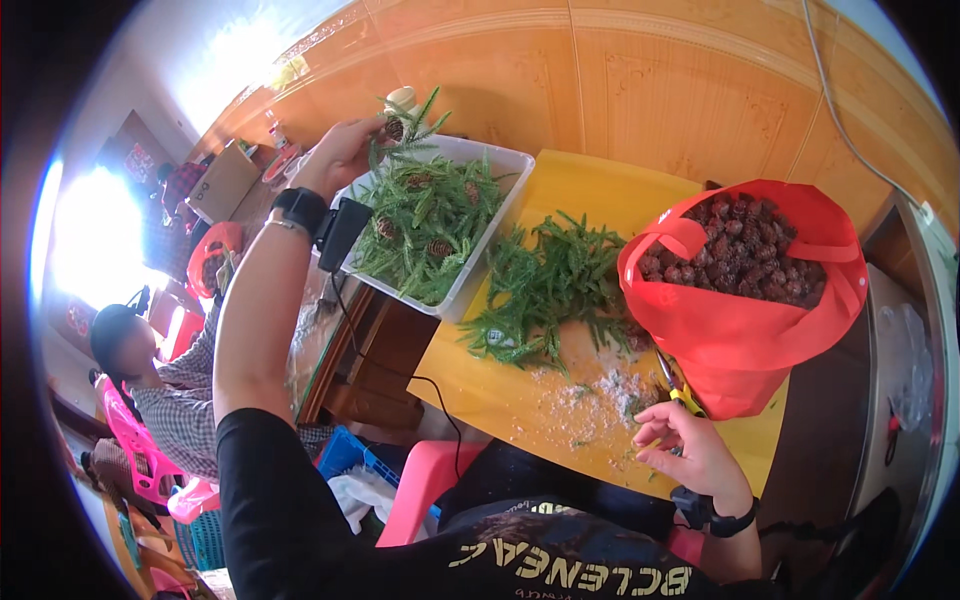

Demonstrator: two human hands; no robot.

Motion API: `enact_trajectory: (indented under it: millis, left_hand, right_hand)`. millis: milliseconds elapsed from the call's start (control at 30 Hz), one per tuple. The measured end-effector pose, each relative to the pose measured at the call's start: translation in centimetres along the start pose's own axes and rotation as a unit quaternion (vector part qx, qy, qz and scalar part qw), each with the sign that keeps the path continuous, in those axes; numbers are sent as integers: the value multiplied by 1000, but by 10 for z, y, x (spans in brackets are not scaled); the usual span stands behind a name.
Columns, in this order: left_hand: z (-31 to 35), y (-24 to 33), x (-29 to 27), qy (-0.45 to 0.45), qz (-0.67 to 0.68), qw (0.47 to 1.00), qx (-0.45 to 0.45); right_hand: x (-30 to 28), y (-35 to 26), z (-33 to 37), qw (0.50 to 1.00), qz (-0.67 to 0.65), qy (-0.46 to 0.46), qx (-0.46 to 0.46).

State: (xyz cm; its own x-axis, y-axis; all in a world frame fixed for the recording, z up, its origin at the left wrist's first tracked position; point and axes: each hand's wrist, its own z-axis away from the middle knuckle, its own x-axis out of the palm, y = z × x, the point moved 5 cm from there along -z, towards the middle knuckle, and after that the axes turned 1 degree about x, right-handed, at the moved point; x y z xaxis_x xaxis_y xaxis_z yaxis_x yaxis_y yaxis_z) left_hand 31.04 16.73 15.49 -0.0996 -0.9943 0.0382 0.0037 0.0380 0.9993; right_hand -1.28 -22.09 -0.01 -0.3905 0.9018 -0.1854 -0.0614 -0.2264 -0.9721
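Observation:
My left hand (347, 150) is closed on a green artificial pine sprig (420, 128) with a brown pine cone at its base, raised over the far left of a clear plastic bin (450, 308). Inside the bin lie many similar sprigs (425, 205), some with cones. My right hand (690, 447) hovers above the front of the yellow table (520, 405), fingers loosely bent and apart, with nothing visible in them. Yellow-handled pliers (683, 393) lie just beyond it, against a red bag (735, 340) full of brown pine cones (740, 245).
Loose green sprigs (555, 285) are heaped mid-table, with whitish crumbs (600, 395) in front. A black cable (420, 378) hangs from my left wrist device. At left, another person (170, 400) sits by a pink chair (135, 440). Wooden panelling (680, 80) stands behind the table.

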Motion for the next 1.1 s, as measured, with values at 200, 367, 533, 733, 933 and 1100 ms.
enact_trajectory:
  millis: [200, 367, 533, 733, 933, 1100]
  left_hand:
    - [-52, -27, -37, 66, 30, 997, -32]
    - [-60, -41, -45, 59, -7, 996, -70]
    - [-51, -22, -64, 193, -505, 832, 127]
    - [35, 6, 31, -10, -195, 959, 205]
    - [151, -62, 156, -282, -326, 892, 138]
    - [172, -124, 192, -269, -444, 811, 269]
  right_hand:
    - [10, -2, -2, 997, 68, -20, 31]
    - [18, -1, -7, 993, 103, -42, 40]
    - [21, -6, -13, 989, 136, -60, 22]
    - [-3, -2, -6, 981, 191, 43, -7]
    - [-43, 15, 27, 938, 288, 168, 99]
    - [-45, 9, 38, 890, 401, 198, 88]
